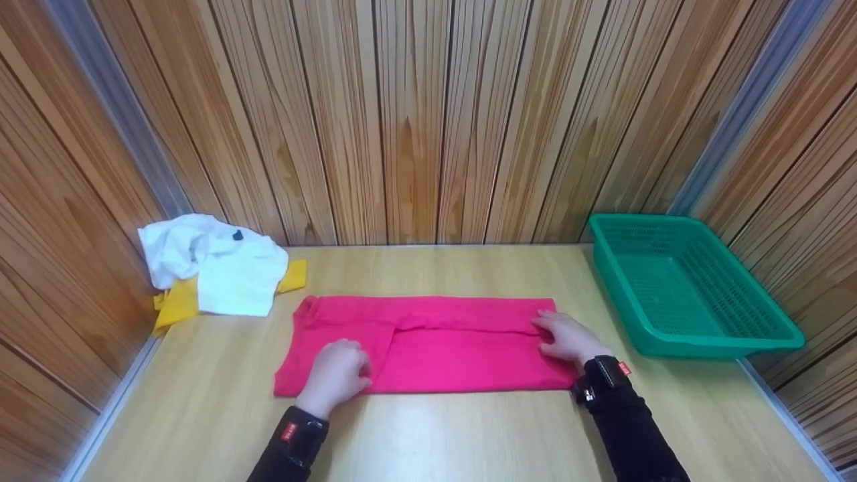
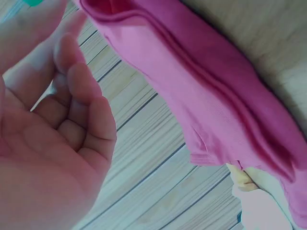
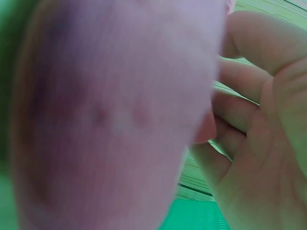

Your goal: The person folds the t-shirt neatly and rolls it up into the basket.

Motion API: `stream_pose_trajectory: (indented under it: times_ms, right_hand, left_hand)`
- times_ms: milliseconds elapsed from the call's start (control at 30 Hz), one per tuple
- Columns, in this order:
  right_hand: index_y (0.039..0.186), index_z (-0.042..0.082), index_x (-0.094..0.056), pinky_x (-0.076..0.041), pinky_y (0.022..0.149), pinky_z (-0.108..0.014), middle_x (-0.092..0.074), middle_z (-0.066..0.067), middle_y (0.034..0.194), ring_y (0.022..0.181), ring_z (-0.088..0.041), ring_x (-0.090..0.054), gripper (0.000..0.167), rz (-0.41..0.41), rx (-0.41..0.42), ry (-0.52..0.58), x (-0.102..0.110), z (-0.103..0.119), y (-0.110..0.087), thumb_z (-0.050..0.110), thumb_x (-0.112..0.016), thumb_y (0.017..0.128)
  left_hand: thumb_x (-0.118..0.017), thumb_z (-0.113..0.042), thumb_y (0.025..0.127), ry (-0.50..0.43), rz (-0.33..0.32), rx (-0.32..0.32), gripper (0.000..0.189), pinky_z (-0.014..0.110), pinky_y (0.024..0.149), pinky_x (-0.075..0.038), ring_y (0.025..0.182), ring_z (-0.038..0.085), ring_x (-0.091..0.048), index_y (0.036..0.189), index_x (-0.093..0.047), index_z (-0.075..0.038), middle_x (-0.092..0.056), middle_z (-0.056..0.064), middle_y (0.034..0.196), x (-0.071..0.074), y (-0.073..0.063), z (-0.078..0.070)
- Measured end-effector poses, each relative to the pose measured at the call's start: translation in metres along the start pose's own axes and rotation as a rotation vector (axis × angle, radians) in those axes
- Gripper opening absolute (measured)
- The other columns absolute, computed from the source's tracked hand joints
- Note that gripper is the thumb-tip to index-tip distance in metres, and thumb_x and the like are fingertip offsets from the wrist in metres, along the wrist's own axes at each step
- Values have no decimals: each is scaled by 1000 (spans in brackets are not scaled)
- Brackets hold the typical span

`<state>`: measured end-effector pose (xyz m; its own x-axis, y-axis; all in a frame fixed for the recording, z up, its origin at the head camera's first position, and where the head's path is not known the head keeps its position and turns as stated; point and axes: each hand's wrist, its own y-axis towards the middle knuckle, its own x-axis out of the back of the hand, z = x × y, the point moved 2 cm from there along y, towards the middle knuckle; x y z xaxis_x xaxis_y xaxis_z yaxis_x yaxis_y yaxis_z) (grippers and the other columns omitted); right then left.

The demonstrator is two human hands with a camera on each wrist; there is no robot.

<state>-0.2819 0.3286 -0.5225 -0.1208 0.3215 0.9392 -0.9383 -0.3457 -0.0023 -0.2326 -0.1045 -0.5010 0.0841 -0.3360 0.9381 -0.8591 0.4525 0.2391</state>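
A pink cloth garment [image 1: 469,361] lies folded into a long rectangle on the table, with a flap folded along its far side. At its lower left my left hand [image 1: 335,375] has curled fingers and appears to pinch the near edge; the fingertips run out of the left wrist view, beside the layered pink edge [image 2: 201,72]. Over the right end, my right hand [image 1: 569,338] touches the flap's edge with loosely bent fingers, thumb apart. Blurred pink fabric [image 3: 110,115] covers much of the right wrist view and hides some fingertips.
A green plastic basket [image 1: 643,335] stands at the back right by the wall. Back left, a crumpled white cloth [image 1: 234,281] with a small dark mark lies over a yellow cloth [image 1: 179,306]. Wood-panelled walls [image 1: 412,134] border the table [image 1: 428,435].
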Motion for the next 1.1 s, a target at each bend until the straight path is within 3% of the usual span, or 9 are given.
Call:
stream_pose_trajectory:
  times_ms: [100,233,533,800,1100]
  right_hand:
    - [132,-8,-57,-28,111,-57,-44,-31,144,135,-49,-37,53,3,-8,3,0,-1,0,7,-69,83]
    - [131,-8,-57,-29,110,-58,-44,-31,143,134,-49,-38,52,3,0,-5,-2,-1,0,7,-69,83]
    - [132,-7,-57,-30,110,-56,-45,-30,143,135,-48,-38,52,-5,-13,9,0,1,-1,8,-70,83]
    - [133,-7,-57,-29,110,-57,-44,-31,144,135,-49,-37,52,3,-12,6,-1,0,-2,8,-69,84]
    - [132,-7,-57,-29,110,-57,-44,-30,144,135,-48,-37,51,-3,-19,8,0,-1,-1,6,-69,84]
  left_hand:
    - [-87,-8,63,92,-53,-70,18,39,66,-43,70,22,-55,62,-69,-12,-52,-3,64,-6,-2,-3]
    - [-81,-1,60,162,-118,-109,21,39,64,-44,68,25,-56,54,-65,-12,-52,0,62,-14,-4,-3]
    - [-73,2,59,161,-199,-103,28,38,62,-42,65,25,-54,48,-52,-12,-49,0,59,-22,-1,-2]
    - [-75,-6,63,43,-149,-46,24,38,65,-41,67,23,-54,52,-55,-15,-48,-5,61,-16,-1,-8]
    - [-76,-4,64,35,-124,-89,21,39,67,-43,66,22,-55,53,-61,-13,-51,-5,60,-19,-2,-16]
